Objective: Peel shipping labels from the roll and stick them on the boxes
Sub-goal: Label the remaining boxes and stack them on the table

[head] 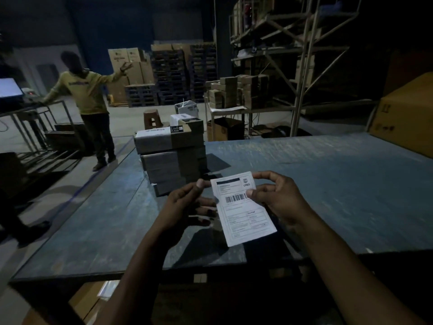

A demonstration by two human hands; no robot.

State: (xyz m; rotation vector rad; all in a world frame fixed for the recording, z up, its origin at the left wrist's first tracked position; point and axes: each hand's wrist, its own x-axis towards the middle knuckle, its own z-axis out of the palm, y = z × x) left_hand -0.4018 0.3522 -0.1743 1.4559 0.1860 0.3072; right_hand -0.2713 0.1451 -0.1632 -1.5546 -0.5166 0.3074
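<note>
Both hands pinch one shipping label (pixel 243 207) above the table (pixel 328 184), left hand (pixel 187 205) at its top-left corner, right hand (pixel 274 198) on its right edge; peeling appears underway, and next comes pressing it onto the stacked boxes (pixel 173 158) just beyond.

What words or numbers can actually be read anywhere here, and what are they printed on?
"CRED": top right corner of the shipping label, beside a small logo.
The label's barcode, address lines and boxed text: too small to read.
Top box of the stack: white label and dark sticker, blurred.
Background cartons: markings unreadable.
</note>
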